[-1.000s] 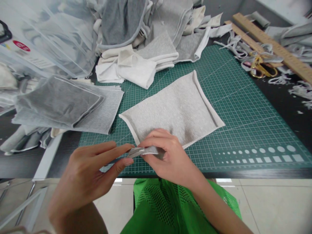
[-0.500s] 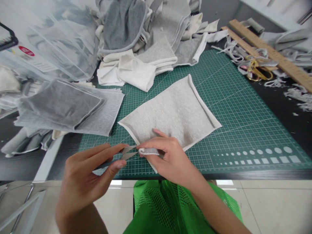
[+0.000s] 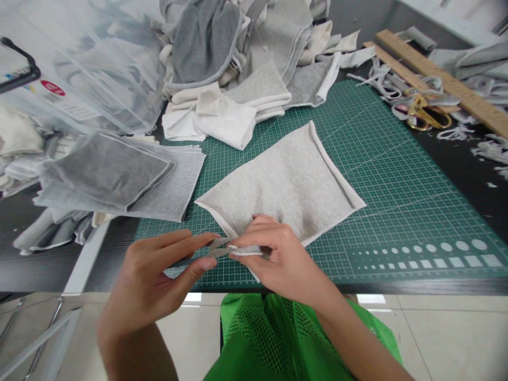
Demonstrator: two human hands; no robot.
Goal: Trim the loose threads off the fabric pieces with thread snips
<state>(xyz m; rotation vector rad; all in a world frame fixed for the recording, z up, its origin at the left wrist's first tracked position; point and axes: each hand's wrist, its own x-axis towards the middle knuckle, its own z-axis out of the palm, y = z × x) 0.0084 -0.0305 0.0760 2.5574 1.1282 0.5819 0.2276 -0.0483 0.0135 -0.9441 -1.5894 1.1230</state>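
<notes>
Snips (image 3: 218,253) in left hand (image 3: 159,270); right hand (image 3: 275,254) pinches grey cloth (image 3: 278,180).

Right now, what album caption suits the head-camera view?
Left hand with snips, right hand pinching grey fabric over a green cutting mat.

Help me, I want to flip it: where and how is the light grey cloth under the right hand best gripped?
Probably pinch the light grey cloth by its curled right edge, from the right: it appears raised, and green mat lies alongside.
</notes>
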